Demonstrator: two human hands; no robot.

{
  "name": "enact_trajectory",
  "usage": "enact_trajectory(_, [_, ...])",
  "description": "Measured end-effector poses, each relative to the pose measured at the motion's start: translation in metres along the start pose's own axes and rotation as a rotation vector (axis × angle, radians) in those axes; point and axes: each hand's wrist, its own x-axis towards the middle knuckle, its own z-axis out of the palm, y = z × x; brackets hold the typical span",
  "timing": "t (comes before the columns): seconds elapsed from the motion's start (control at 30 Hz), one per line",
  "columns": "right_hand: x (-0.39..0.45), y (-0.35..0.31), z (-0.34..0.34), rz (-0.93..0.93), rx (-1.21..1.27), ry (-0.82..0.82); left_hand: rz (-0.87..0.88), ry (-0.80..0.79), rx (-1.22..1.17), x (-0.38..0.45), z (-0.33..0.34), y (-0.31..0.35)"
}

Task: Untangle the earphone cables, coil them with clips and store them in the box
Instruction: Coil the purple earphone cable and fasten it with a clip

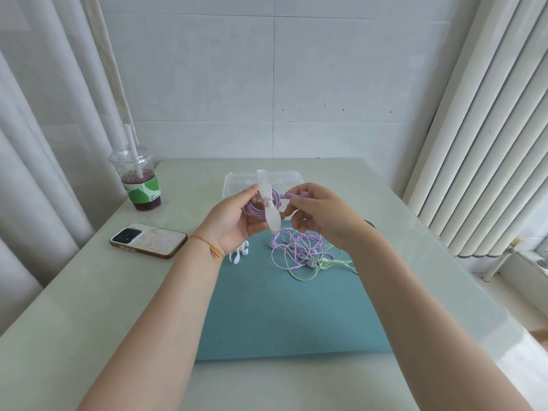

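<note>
My left hand (237,221) holds a coil of purple earphone cable (258,207) with a white clip (270,210) across it, raised above the table. My right hand (321,213) pinches the loose end of that purple cable near its plug (299,194). Below my right hand, a tangle of purple and green earphone cables (302,252) lies on the teal mat (281,310). Another white clip (239,253) stands on the mat's left edge under my left wrist. The clear plastic box (234,180) sits behind my hands, partly hidden.
A phone (148,240) lies face down at the left. A plastic cup with a dark drink and straw (138,180) stands at the far left corner. Curtains hang on both sides, and a white wall closes the back of the table (89,307).
</note>
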Motion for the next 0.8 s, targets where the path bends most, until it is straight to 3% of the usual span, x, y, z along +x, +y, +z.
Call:
enact_trajectory(0.13, [0.008,0.002,0.003,-0.001,-0.020,0.034,0.055,-0.022,0.050,0.004,0.002,-0.001])
enact_trajectory(0.37, [0.025,0.009,0.004,-0.065,-0.086,0.116,0.135,0.086,0.009,0.024,-0.003,-0.006])
enact_trajectory(0.8, [0.050,0.022,-0.003,0.030,0.038,0.041,0.158,0.110,-0.065,0.047,-0.006,-0.006])
